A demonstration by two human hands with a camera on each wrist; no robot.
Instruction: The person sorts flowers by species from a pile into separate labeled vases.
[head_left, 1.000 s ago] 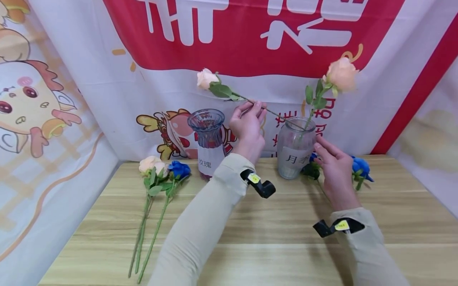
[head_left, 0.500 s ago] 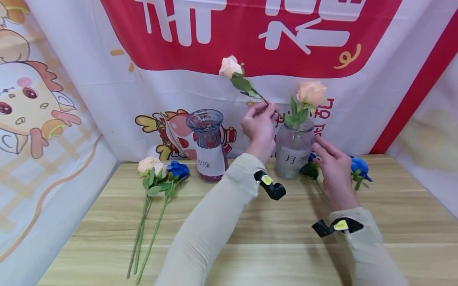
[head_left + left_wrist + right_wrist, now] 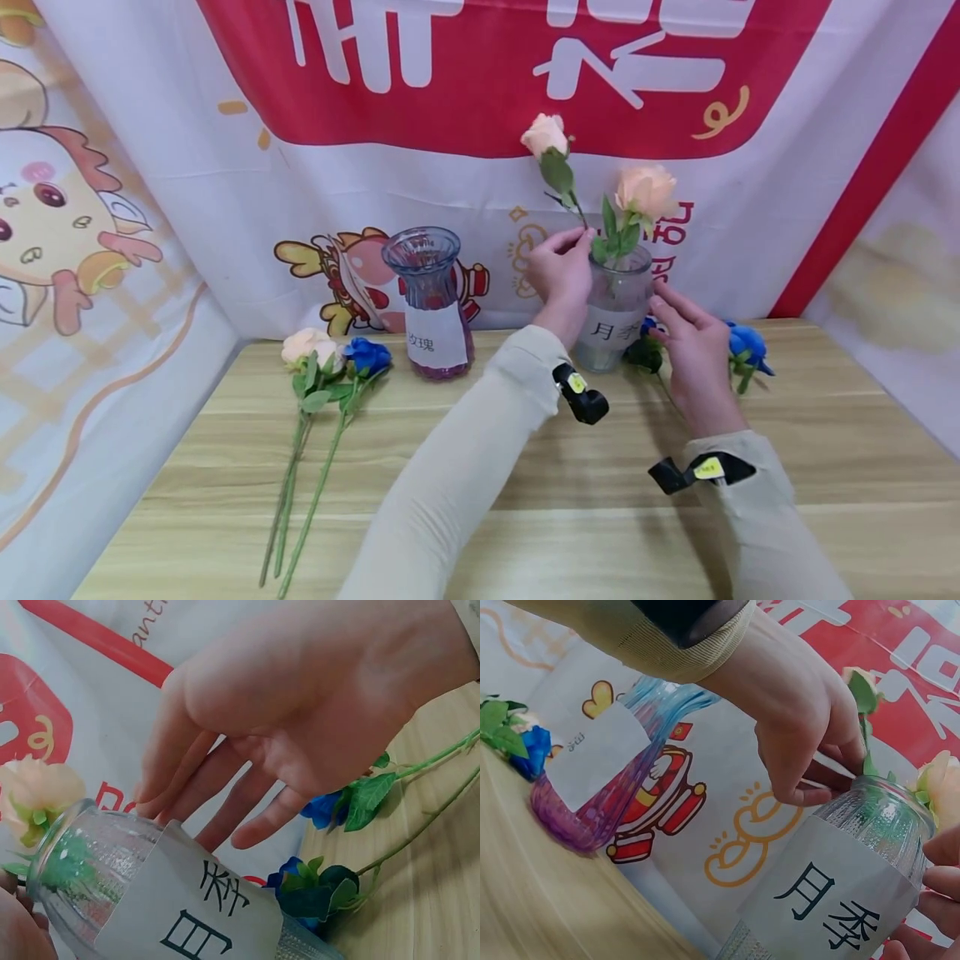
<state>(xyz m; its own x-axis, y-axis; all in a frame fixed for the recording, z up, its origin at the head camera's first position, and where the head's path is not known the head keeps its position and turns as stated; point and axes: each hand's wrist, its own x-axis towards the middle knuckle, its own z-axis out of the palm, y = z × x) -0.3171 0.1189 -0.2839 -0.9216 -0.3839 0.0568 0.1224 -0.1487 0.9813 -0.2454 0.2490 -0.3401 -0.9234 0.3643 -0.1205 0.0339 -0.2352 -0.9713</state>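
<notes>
Levering the green-stemmed peach rosebud that the left hand firmly pinches could tip the clear glass jar beside that grip, which the right hand, fingers extended, merely touches.

You can pass over the near tabletop between your sleeves. From near, your left hand and sleeve block the way between the purple vase and the clear vase. Blue roses flank your right hand; a peach rose takes up part of the clear vase's mouth. The banner closes the far side.
</notes>
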